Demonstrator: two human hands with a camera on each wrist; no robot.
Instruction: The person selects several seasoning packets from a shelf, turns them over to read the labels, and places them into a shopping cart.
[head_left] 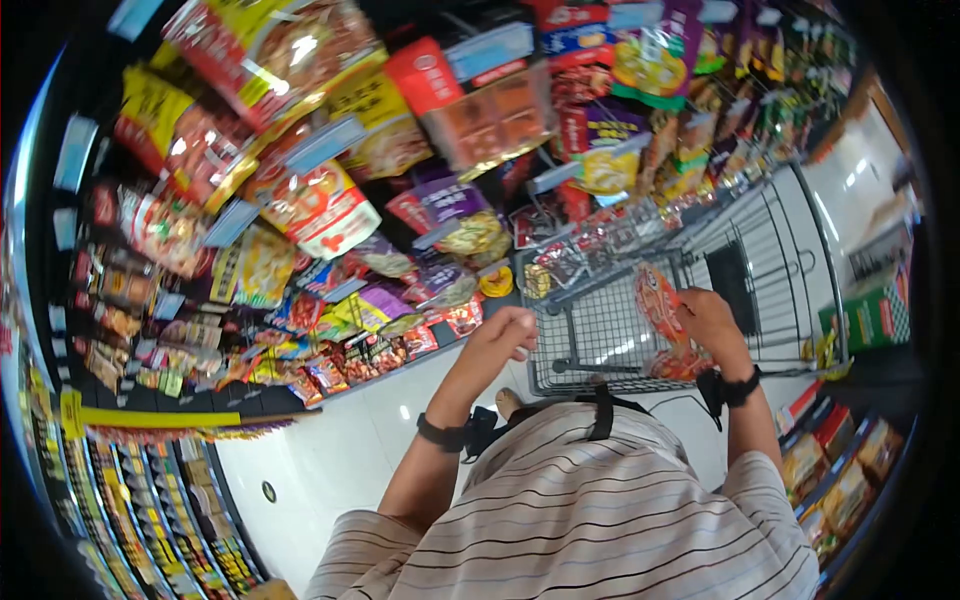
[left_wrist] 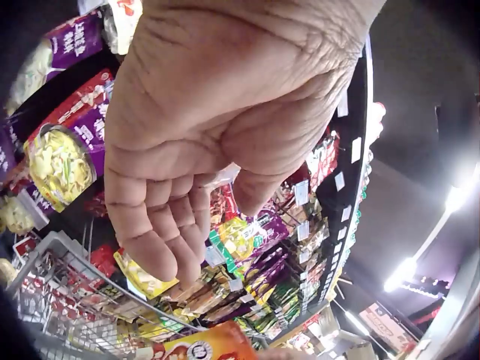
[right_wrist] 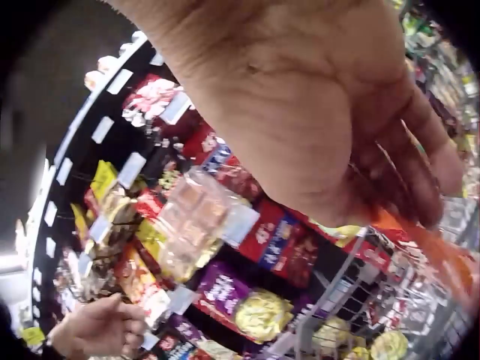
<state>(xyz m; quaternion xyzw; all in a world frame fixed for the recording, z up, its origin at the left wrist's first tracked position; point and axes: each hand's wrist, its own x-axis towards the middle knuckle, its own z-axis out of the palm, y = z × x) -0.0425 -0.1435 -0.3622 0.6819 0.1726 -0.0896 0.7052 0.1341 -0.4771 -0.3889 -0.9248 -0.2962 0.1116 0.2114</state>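
Observation:
An orange-red snack packet (head_left: 660, 310) hangs over the shopping cart (head_left: 610, 335), pinched near its edge by my right hand (head_left: 708, 322). In the right wrist view the right hand (right_wrist: 322, 112) has its thumb and fingers on the orange packet (right_wrist: 431, 251), which is blurred. My left hand (head_left: 500, 345) is raised beside the cart, holding nothing, its fingers loosely bent. The left wrist view shows that hand (left_wrist: 202, 142) from the palm side, with the orange packet (left_wrist: 206, 345) below it.
Shelves of hanging bagged foods (head_left: 465, 215) rise in front and to the left, with price tags along them. Clear packs lie at the cart's far side. Boxed goods (head_left: 865, 325) stand at the right. White floor tiles (head_left: 340, 440) show below.

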